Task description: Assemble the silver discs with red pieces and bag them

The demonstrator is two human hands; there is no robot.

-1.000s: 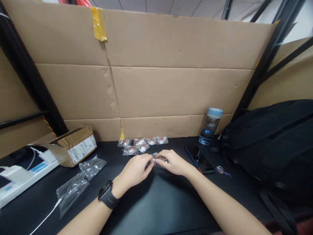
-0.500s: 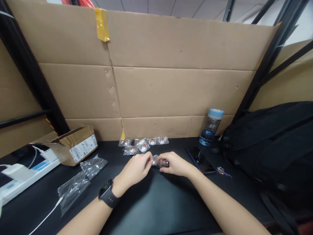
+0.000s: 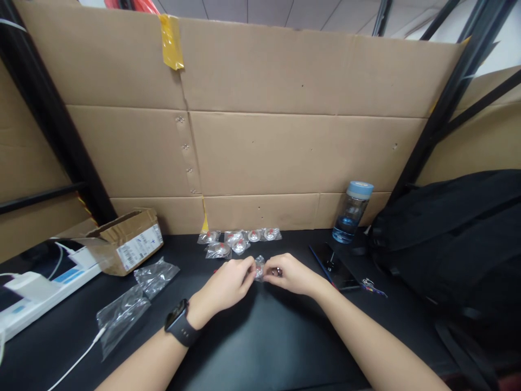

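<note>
A small clear plastic bag (image 3: 259, 267) is between my two hands, above the black tabletop. My left hand (image 3: 232, 278), with a black watch (image 3: 181, 321) on its wrist, has thumb and fingertips closed on the bag's left edge. My right hand (image 3: 290, 273) is curled at its right edge, and a small shiny round metal piece (image 3: 278, 271) shows between the fingers. How much of that piece is inside the bag I cannot tell. Just beyond the hands lie several bagged round metal pieces with red marks (image 3: 239, 246). Something small and red (image 3: 216, 270) peeks out behind my left hand.
Clear plastic bags (image 3: 157, 276), an opened cardboard box (image 3: 136, 244) and a white power strip (image 3: 52, 293) are at left. A dark phone (image 3: 340, 274), keys (image 3: 372, 287), a blue-lidded bottle (image 3: 352, 212) and a black backpack (image 3: 451, 244) stand right. A cardboard wall (image 3: 252, 157) closes the back.
My right hand's fingers have curled in further, covering more of the metal piece. More of the plastic bag shows between the hands. A bit of red has appeared behind my left hand.
</note>
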